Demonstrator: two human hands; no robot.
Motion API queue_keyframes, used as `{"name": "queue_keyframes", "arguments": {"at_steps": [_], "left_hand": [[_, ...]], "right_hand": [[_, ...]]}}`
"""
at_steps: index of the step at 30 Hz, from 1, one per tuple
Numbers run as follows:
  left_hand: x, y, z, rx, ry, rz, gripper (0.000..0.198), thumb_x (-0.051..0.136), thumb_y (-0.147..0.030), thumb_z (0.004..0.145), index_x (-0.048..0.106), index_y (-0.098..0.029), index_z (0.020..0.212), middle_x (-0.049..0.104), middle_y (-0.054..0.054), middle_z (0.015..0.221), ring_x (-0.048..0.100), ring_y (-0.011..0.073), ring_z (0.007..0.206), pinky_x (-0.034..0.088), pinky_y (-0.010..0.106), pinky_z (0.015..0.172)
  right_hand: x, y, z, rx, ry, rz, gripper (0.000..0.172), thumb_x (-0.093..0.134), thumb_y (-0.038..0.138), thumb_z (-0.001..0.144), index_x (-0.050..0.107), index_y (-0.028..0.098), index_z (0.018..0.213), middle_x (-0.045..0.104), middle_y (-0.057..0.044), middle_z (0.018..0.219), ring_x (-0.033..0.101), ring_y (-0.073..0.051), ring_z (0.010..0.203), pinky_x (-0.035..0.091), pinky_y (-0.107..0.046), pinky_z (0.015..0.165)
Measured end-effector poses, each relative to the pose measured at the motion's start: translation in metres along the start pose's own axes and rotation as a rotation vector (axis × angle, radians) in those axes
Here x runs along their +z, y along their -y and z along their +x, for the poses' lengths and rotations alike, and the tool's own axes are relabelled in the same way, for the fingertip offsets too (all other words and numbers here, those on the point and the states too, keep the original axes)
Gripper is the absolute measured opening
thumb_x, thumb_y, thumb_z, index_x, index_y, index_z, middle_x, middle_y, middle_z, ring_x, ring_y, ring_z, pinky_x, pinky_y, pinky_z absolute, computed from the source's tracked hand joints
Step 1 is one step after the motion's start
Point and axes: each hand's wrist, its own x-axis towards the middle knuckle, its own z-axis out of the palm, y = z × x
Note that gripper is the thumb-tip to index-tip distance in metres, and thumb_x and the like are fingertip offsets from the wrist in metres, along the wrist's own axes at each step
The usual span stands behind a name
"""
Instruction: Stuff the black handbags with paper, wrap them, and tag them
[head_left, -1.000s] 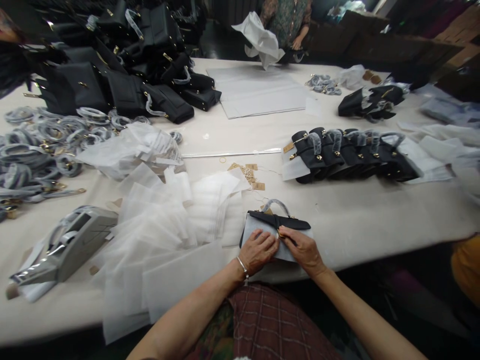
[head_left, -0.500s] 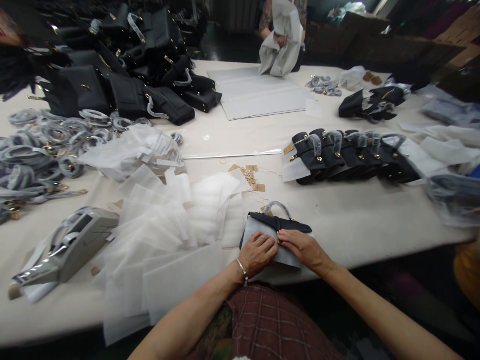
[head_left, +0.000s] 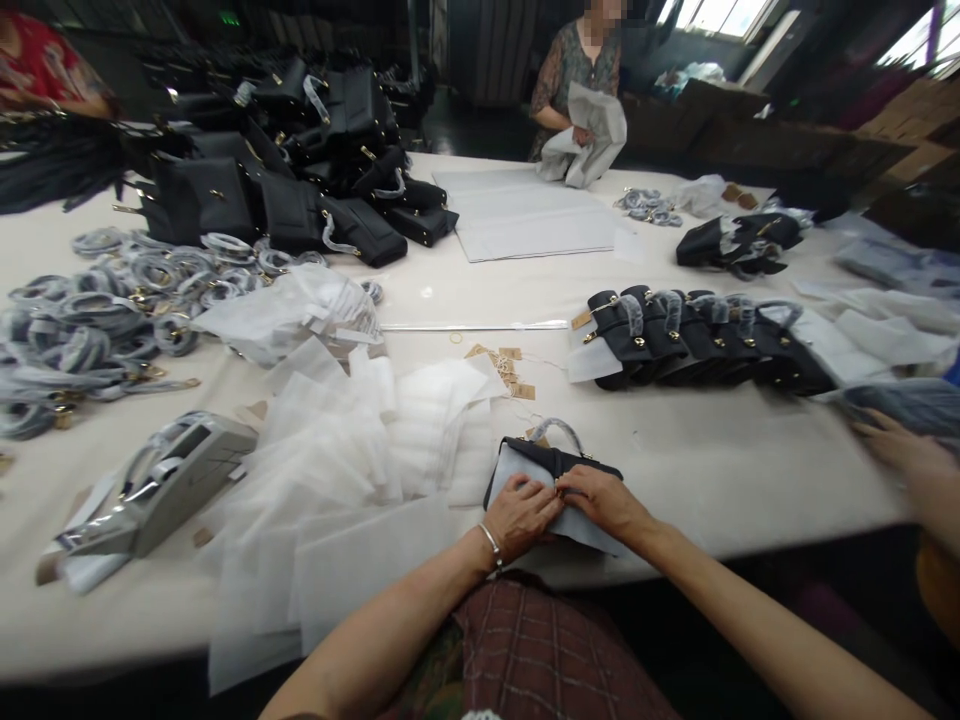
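Observation:
A small black handbag (head_left: pixel 541 457) lies at the table's near edge, its plastic-wrapped top handle (head_left: pixel 561 430) arched up at the far side. A pale sheet (head_left: pixel 517 466) covers part of its front. Bent over this sheet, the fingers of my left hand (head_left: pixel 520 517) hold the bag beside its gold clasp. My right hand (head_left: pixel 602 500) pinches at the clasp from the other side; the fingertips partly hide it. Just beyond the bag are several brown tags (head_left: pixel 517 372) with strings. Left of it spread translucent white packing sheets (head_left: pixel 352 540).
A tape dispenser (head_left: pixel 161 480) stands at left, below wrapped straps (head_left: pixel 82 320). Black bags (head_left: pixel 202 195) are piled at the back left. Several small handbags (head_left: pixel 697 335) stand in a row at right. A co-worker (head_left: pixel 577 90) holds grey material; another person's hand (head_left: pixel 904 450) reaches in at right.
The head view has tilted up, showing more of the co-workers. Another person's hand has come in at the right edge. My hands remain on the bag, the fingers slightly shifted near the clasp.

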Motion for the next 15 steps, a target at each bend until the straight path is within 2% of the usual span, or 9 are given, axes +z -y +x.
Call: {"name": "queue_keyframes", "arguments": {"at_steps": [4, 8, 11, 15], "left_hand": [[-0.004, 0.001, 0.003, -0.037, 0.03, -0.01, 0.055, 0.062, -0.058, 0.084, 0.052, -0.019, 0.122, 0.06, 0.008, 0.122, 0.053, 0.0223, 0.103, 0.039, 0.041, 0.089], [-0.004, 0.002, 0.003, -0.062, 0.034, -0.024, 0.056, 0.062, -0.061, 0.083, 0.052, -0.021, 0.122, 0.058, 0.009, 0.124, 0.052, 0.0241, 0.104, 0.038, 0.041, 0.088], [-0.003, 0.001, 0.002, -0.067, 0.026, -0.039, 0.058, 0.062, -0.063, 0.082, 0.052, -0.023, 0.122, 0.057, 0.009, 0.126, 0.052, 0.0244, 0.104, 0.038, 0.041, 0.086], [-0.005, 0.001, 0.007, -0.078, 0.041, -0.032, 0.056, 0.071, -0.059, 0.076, 0.054, -0.024, 0.116, 0.039, 0.008, 0.148, 0.05, 0.0256, 0.11, 0.039, 0.041, 0.087]], "right_hand": [[-0.001, 0.001, 0.007, -0.064, -0.012, -0.061, 0.022, 0.05, 0.015, 0.091, 0.069, 0.022, 0.083, 0.063, -0.003, 0.078, 0.059, -0.017, 0.076, 0.048, -0.027, 0.07], [0.001, 0.002, 0.004, -0.107, -0.025, -0.061, 0.024, 0.046, 0.012, 0.092, 0.067, 0.021, 0.083, 0.061, -0.004, 0.08, 0.056, -0.017, 0.079, 0.047, -0.027, 0.072], [0.011, 0.005, -0.004, -0.065, -0.076, -0.045, 0.025, 0.043, 0.015, 0.094, 0.065, 0.019, 0.084, 0.062, -0.006, 0.084, 0.056, -0.019, 0.084, 0.048, -0.031, 0.077], [0.025, 0.011, -0.013, 0.062, -0.179, -0.015, 0.025, 0.039, 0.019, 0.095, 0.064, 0.018, 0.096, 0.066, -0.009, 0.094, 0.06, -0.021, 0.092, 0.05, -0.036, 0.085]]}}
